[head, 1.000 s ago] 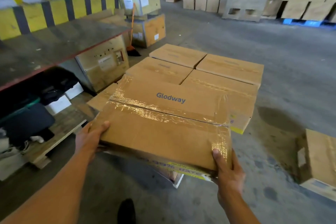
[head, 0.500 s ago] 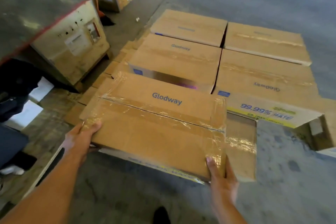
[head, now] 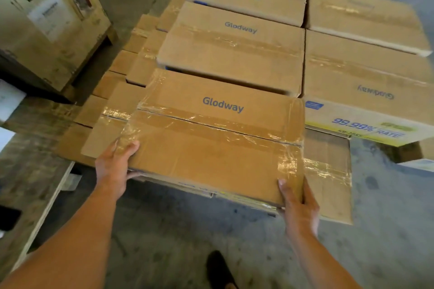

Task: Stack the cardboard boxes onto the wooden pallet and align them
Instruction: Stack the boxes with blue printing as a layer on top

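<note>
I hold a flat taped cardboard box marked "Glodway" (head: 216, 138) level in front of me. My left hand (head: 116, 166) grips its near left corner, and my right hand (head: 297, 202) grips its near right corner, thumbs on top. The box hovers over the near part of a stack of like boxes. Just beyond it lies another Glodway box (head: 232, 54), with more boxes (head: 361, 73) to the right and behind. A lower layer of boxes (head: 326, 171) shows under the held one at right and left. The wooden pallet is hidden under the stack.
A large wrapped crate (head: 47, 23) stands at the left, close to the stack. A low wooden platform (head: 30, 171) runs along the near left. My dark shoe (head: 218, 267) is on the grey concrete floor (head: 387, 230) below the box.
I have stepped closer and tilted my view down. The held box has moved forward and lower over the near edge of the stack. Both hands keep the same grip.
</note>
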